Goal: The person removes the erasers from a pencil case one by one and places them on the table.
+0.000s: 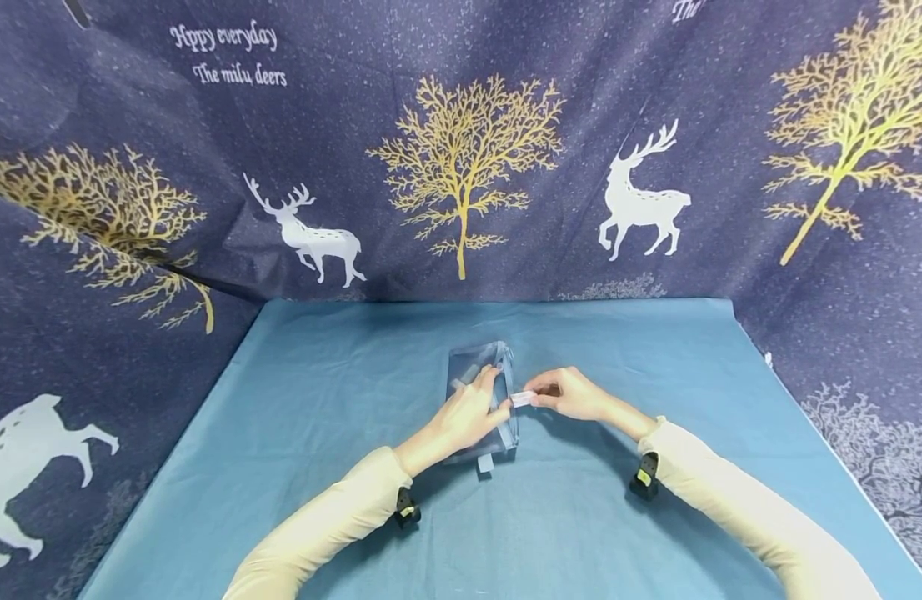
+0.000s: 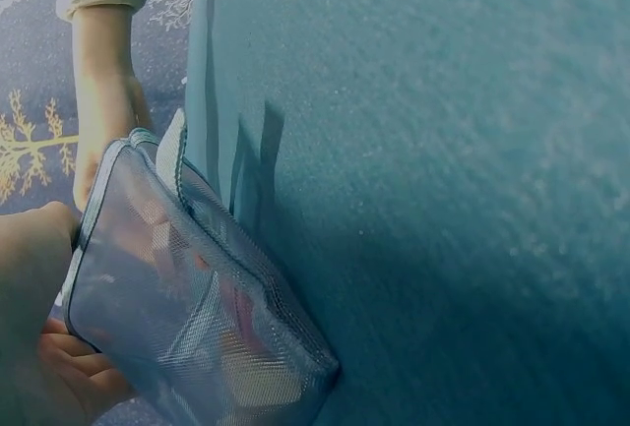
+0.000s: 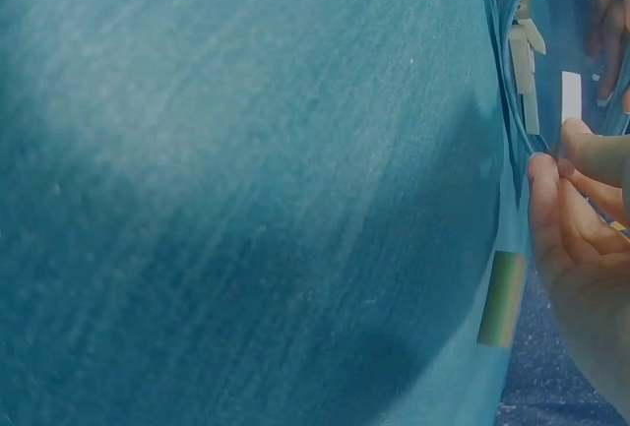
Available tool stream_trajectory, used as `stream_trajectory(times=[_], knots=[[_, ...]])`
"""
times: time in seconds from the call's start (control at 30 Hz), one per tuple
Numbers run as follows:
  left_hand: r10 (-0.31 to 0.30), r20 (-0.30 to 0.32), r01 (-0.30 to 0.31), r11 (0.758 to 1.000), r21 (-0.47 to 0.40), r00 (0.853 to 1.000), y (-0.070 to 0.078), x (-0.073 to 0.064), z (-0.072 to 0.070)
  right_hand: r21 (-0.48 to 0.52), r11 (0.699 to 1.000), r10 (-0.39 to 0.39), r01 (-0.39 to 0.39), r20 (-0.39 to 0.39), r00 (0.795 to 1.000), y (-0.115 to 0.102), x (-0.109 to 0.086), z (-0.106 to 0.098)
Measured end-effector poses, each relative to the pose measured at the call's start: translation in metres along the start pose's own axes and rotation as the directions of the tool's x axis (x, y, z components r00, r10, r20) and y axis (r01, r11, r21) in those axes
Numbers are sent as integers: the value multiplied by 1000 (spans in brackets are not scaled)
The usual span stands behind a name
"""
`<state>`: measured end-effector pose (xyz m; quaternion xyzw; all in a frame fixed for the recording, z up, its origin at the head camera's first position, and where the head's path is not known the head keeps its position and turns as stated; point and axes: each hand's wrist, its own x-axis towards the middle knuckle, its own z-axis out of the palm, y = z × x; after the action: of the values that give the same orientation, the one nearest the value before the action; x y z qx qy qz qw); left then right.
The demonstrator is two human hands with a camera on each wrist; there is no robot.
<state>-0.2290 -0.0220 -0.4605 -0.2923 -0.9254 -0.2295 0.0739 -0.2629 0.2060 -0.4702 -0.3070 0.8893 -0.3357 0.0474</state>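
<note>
A see-through blue mesh zip pouch (image 1: 468, 446) lies near the middle of the table, its zipped side facing right. My left hand (image 1: 468, 412) grips the pouch, thumb at its opening and fingers spread over the upper side. Through the mesh (image 2: 148, 278) in the left wrist view, pale and reddish shapes show inside. My right hand (image 1: 573, 393) pinches a small white strip (image 1: 522, 399) between thumb and fingertips, right at the opening. In the right wrist view the strip (image 3: 571, 96) stands up from the fingertips, and several pale pieces (image 3: 524, 72) show inside the pouch.
Blue cloth (image 1: 341, 367) covers the table. A dark printed curtain (image 1: 461, 50) hangs behind it. A whitish tab (image 1: 485, 463) sticks out at the pouch's near end. The right wrist view shows a greenish strip (image 3: 502, 298) below the hand.
</note>
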Motion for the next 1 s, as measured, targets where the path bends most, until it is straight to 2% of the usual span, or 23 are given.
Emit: stream_trajectory(times=[0.37,0.7,1.0], knots=[[1,-2,-1,1000,3,1000,0,1,1,20,1000,-4,4,2,1000,7,-3,-3],[-13,-8,13,1000,-2,1000,1,1,1,-39,999,-26,26,8,1000,11,-6,-5],[-42,31,43,998,-41,999,1,2,2,-44,999,-9,10,19,1000,14,-10,-6]])
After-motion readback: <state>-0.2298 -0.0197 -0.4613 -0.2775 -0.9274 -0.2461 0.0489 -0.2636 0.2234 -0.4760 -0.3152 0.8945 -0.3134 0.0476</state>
